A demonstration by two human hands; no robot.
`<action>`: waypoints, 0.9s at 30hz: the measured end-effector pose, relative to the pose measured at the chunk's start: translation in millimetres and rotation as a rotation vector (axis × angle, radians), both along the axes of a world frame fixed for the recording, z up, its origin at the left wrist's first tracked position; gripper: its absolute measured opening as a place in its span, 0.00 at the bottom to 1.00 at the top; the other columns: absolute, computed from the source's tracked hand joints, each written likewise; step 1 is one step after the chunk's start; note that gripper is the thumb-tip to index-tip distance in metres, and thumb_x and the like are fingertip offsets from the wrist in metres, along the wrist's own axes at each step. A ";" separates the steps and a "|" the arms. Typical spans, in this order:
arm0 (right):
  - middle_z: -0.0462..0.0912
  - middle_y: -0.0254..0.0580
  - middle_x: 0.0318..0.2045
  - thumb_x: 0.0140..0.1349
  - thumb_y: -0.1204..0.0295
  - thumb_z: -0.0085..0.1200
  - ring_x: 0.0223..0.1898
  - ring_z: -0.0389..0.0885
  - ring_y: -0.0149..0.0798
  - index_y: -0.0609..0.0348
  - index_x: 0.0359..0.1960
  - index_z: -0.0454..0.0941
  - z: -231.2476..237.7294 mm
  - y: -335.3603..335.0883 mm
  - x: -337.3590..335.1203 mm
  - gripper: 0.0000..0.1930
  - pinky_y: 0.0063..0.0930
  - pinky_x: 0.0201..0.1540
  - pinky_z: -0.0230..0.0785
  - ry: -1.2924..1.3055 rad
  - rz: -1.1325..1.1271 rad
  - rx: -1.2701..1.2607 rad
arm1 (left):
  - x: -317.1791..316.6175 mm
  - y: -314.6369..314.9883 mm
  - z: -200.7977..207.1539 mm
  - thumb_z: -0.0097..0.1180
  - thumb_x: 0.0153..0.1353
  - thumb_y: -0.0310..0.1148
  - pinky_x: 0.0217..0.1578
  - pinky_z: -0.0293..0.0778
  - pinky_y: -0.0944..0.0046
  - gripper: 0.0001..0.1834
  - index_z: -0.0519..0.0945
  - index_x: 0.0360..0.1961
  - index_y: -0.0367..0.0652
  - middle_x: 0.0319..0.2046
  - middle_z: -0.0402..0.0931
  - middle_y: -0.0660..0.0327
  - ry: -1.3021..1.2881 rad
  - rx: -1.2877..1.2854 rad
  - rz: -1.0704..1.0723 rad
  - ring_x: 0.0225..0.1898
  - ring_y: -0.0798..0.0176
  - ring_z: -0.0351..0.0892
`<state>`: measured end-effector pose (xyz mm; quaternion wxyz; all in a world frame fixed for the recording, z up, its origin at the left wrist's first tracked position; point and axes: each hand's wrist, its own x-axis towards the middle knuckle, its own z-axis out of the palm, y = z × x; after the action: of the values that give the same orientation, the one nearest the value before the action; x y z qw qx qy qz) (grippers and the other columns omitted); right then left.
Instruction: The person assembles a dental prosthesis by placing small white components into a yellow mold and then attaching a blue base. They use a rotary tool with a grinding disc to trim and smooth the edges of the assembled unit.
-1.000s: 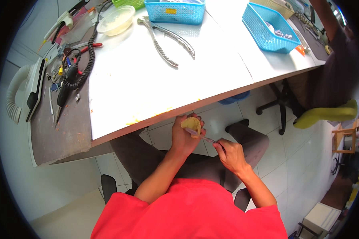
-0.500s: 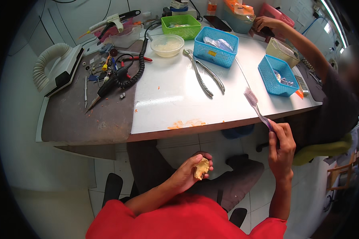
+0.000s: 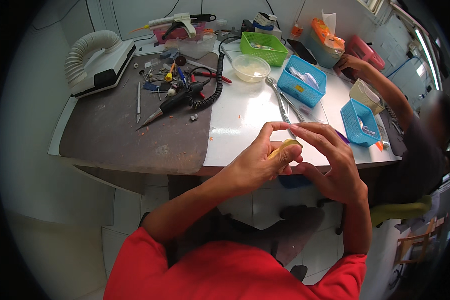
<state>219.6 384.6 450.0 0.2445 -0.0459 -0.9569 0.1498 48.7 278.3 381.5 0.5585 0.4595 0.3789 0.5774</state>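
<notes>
A pale yellow dental cast (image 3: pixel 286 144) is gripped between the thumb and fingers of my left hand (image 3: pixel 257 162), just over the table's front edge; my fingers cover most of it. My right hand (image 3: pixel 335 157) is beside it, empty, fingers apart and curved. Its fingertips reach to the left hand's index fingertip; whether they touch is hard to tell. Behind the right hand lies a toothbrush (image 3: pixel 343 137) on the table, its purple handle partly covered. Large metal nippers (image 3: pixel 279 97) rest just beyond my fingers.
On the dark mat (image 3: pixel 135 150) lie a black handpiece (image 3: pixel 177 100) with a coiled cord and several small tools. A hose unit (image 3: pixel 102 70) stands left. Blue baskets (image 3: pixel 302 82), a green basket (image 3: pixel 262 50) and a clear bowl (image 3: pixel 251 67) stand farther back. A co-worker's arm (image 3: pixel 392 87) reaches in at right.
The toothbrush has left my right hand and lies on the table. Both hands have come together, the left raising the dental cast from my lap to the table edge. My view has shifted left.
</notes>
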 end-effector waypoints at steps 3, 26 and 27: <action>0.84 0.46 0.47 0.56 0.74 0.66 0.48 0.84 0.46 0.59 0.51 0.80 -5.6 13.2 -20.4 0.19 0.39 0.50 0.75 -0.044 -0.005 -0.097 | -5.1 6.0 5.9 0.53 0.69 0.57 0.42 0.77 0.69 0.43 0.48 0.69 0.41 0.38 0.77 0.60 -0.203 -0.093 0.009 0.36 0.71 0.76; 0.86 0.46 0.36 0.62 0.68 0.60 0.24 0.80 0.29 0.65 0.53 0.82 -38.3 99.9 -135.9 0.19 0.22 0.29 0.73 -0.254 -0.384 -0.369 | -54.5 -168.0 -330.3 0.52 0.68 0.33 0.58 0.68 0.44 0.25 0.67 0.64 0.36 0.60 0.68 0.41 0.992 -0.724 1.261 0.60 0.37 0.70; 0.86 0.47 0.38 0.61 0.69 0.61 0.24 0.80 0.30 0.65 0.55 0.81 -36.2 91.6 -133.4 0.21 0.22 0.29 0.73 -0.177 -0.398 -0.274 | -56.5 -181.7 -349.8 0.51 0.68 0.36 0.57 0.69 0.43 0.25 0.68 0.64 0.38 0.60 0.69 0.40 1.003 -0.857 1.159 0.59 0.36 0.70</action>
<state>86.3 476.2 413.9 0.1761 -0.2789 -0.9174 0.2225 -7.8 96.6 31.7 0.0695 0.1452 0.9376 0.3081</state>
